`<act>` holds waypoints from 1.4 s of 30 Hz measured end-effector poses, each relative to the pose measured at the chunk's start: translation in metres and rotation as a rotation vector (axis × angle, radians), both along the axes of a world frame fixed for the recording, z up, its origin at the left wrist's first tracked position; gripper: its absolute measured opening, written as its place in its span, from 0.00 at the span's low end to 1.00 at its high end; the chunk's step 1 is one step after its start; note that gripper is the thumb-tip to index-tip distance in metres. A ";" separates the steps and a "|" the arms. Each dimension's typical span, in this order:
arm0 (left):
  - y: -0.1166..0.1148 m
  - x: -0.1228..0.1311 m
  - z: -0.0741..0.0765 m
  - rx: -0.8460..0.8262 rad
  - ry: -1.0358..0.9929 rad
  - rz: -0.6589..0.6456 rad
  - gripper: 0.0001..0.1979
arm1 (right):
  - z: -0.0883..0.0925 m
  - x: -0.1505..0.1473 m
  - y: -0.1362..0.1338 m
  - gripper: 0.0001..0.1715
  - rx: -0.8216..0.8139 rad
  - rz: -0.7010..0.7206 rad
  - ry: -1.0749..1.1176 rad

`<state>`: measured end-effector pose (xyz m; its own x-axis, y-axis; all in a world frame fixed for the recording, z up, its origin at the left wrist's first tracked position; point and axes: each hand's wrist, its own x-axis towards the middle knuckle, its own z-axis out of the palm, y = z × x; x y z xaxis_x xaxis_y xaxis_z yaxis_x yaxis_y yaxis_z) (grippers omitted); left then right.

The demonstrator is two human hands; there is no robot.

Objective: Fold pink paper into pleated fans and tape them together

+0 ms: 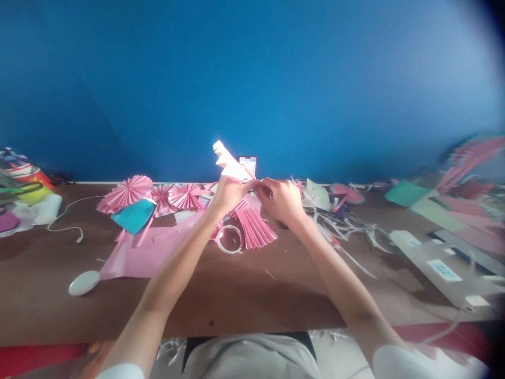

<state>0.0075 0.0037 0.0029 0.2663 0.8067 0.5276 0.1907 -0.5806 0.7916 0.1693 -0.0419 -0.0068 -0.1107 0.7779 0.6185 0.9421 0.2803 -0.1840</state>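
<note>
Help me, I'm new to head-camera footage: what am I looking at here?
There is no machine: these are a person's bare left hand and right hand. The one picture comes from a camera worn on the head, looking forward and down. The left hand holds a bright, folded paper piece; the right hand is close beside the left, its grip too small to make out. On the brown table lie pink paper fans, a teal paper piece, a pink sheet and a ring that looks like tape. A phone shows behind the hands.
</note>
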 end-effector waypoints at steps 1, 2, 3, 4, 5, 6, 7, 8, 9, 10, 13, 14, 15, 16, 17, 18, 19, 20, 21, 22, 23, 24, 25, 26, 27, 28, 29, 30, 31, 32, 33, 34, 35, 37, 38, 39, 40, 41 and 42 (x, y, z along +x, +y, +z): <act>0.000 0.002 -0.001 0.016 0.011 0.014 0.11 | -0.001 0.001 0.001 0.13 0.002 -0.014 -0.022; 0.000 0.004 -0.002 0.032 0.019 0.020 0.11 | -0.001 0.002 0.002 0.13 0.003 -0.021 -0.035; -0.001 0.006 -0.003 0.045 0.021 0.022 0.11 | -0.002 0.002 0.002 0.13 0.006 -0.024 -0.041; -0.001 0.007 -0.003 0.051 0.018 0.026 0.10 | -0.002 0.001 0.002 0.14 0.014 -0.027 -0.043; -0.002 0.009 -0.003 0.048 0.012 0.034 0.10 | -0.003 0.001 0.002 0.14 0.024 -0.033 -0.044; -0.003 0.010 -0.003 0.035 0.001 0.048 0.09 | -0.003 0.000 0.002 0.13 0.036 -0.040 -0.048; -0.004 0.012 -0.004 0.017 -0.014 0.067 0.09 | -0.004 -0.002 0.002 0.13 0.048 -0.049 -0.057; -0.005 0.014 -0.004 -0.003 -0.031 0.085 0.09 | -0.004 -0.003 0.002 0.12 0.059 -0.057 -0.071; -0.006 0.016 -0.004 -0.023 -0.050 0.101 0.09 | -0.005 -0.004 0.002 0.12 0.068 -0.060 -0.089; -0.007 0.017 -0.004 -0.042 -0.069 0.109 0.09 | -0.006 -0.004 0.002 0.12 0.077 -0.060 -0.109; -0.008 0.020 -0.006 -0.110 -0.135 0.109 0.09 | -0.008 -0.005 0.001 0.12 0.121 -0.034 -0.173; -0.008 0.019 -0.006 -0.136 -0.157 0.098 0.09 | -0.009 -0.005 0.000 0.12 0.149 -0.024 -0.191; -0.008 0.019 -0.006 -0.161 -0.177 0.077 0.09 | -0.010 -0.005 -0.001 0.12 0.185 -0.012 -0.208; -0.007 0.018 -0.006 -0.184 -0.199 0.047 0.09 | -0.010 -0.005 -0.001 0.12 0.228 0.002 -0.225; -0.006 0.017 -0.006 -0.206 -0.224 0.010 0.09 | -0.010 -0.005 -0.002 0.12 0.273 0.015 -0.240; -0.006 0.016 -0.007 -0.230 -0.255 -0.032 0.09 | -0.010 -0.005 -0.003 0.13 0.318 0.027 -0.252; -0.006 0.016 -0.007 -0.254 -0.291 -0.073 0.10 | -0.010 -0.006 -0.004 0.13 0.359 0.041 -0.263; -0.005 0.015 -0.008 -0.280 -0.331 -0.112 0.10 | -0.010 -0.006 -0.004 0.13 0.393 0.055 -0.272; -0.005 0.015 -0.009 -0.308 -0.369 -0.147 0.10 | -0.009 -0.005 -0.005 0.13 0.417 0.070 -0.280; -0.004 0.016 -0.009 -0.335 -0.397 -0.180 0.11 | -0.008 -0.005 -0.005 0.13 0.431 0.086 -0.287; -0.004 0.016 -0.010 -0.360 -0.414 -0.206 0.12 | -0.007 -0.004 -0.004 0.13 0.436 0.106 -0.296; -0.003 0.016 -0.010 -0.382 -0.422 -0.225 0.12 | -0.006 -0.002 -0.004 0.13 0.435 0.127 -0.304; -0.002 0.016 -0.010 -0.397 -0.422 -0.239 0.13 | -0.005 -0.001 -0.003 0.13 0.431 0.147 -0.305; -0.002 0.015 -0.009 -0.404 -0.414 -0.252 0.14 | -0.004 0.001 -0.002 0.13 0.431 0.161 -0.294; -0.001 0.014 -0.007 -0.403 -0.396 -0.267 0.14 | -0.004 0.004 -0.001 0.13 0.432 0.171 -0.266; 0.000 0.012 -0.005 -0.399 -0.372 -0.288 0.14 | -0.003 0.006 0.000 0.12 0.429 0.182 -0.223; 0.001 0.010 -0.003 -0.393 -0.346 -0.313 0.15 | -0.002 0.008 0.000 0.12 0.421 0.194 -0.169; 0.001 0.007 -0.001 -0.388 -0.317 -0.342 0.15 | -0.001 0.010 0.001 0.11 0.408 0.207 -0.113; 0.001 0.005 0.002 -0.384 -0.286 -0.367 0.15 | 0.000 0.012 0.001 0.10 0.391 0.220 -0.062; 0.001 0.003 0.004 -0.379 -0.259 -0.379 0.15 | 0.001 0.014 0.000 0.10 0.371 0.235 -0.023; 0.001 0.001 0.005 -0.367 -0.238 -0.374 0.14 | 0.002 0.015 -0.001 0.10 0.353 0.250 0.005; 0.000 -0.001 0.007 -0.347 -0.222 -0.351 0.14 | 0.004 0.016 -0.002 0.10 0.338 0.262 0.025; 0.000 -0.001 0.007 -0.323 -0.207 -0.316 0.14 | 0.005 0.016 -0.003 0.10 0.323 0.275 0.041; -0.002 -0.001 0.008 -0.266 -0.191 -0.227 0.12 | 0.008 0.015 -0.005 0.10 0.299 0.290 0.086; -0.002 0.000 0.008 -0.235 -0.186 -0.185 0.11 | 0.009 0.014 -0.005 0.10 0.290 0.286 0.112; -0.003 0.001 0.009 -0.202 -0.181 -0.151 0.10 | 0.009 0.013 -0.006 0.09 0.283 0.275 0.137; -0.004 0.002 0.009 -0.170 -0.177 -0.123 0.10 | 0.010 0.012 -0.006 0.09 0.275 0.259 0.158; -0.004 0.003 0.009 -0.145 -0.170 -0.098 0.10 | 0.010 0.012 -0.006 0.09 0.268 0.241 0.173; -0.004 0.004 0.009 -0.127 -0.162 -0.077 0.10 | 0.010 0.012 -0.005 0.10 0.260 0.226 0.180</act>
<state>0.0114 -0.0007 0.0116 0.2501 0.8498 0.4640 0.0142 -0.4824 0.8758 0.1810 -0.0472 0.0037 -0.1337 0.5612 0.8168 0.8103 0.5365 -0.2360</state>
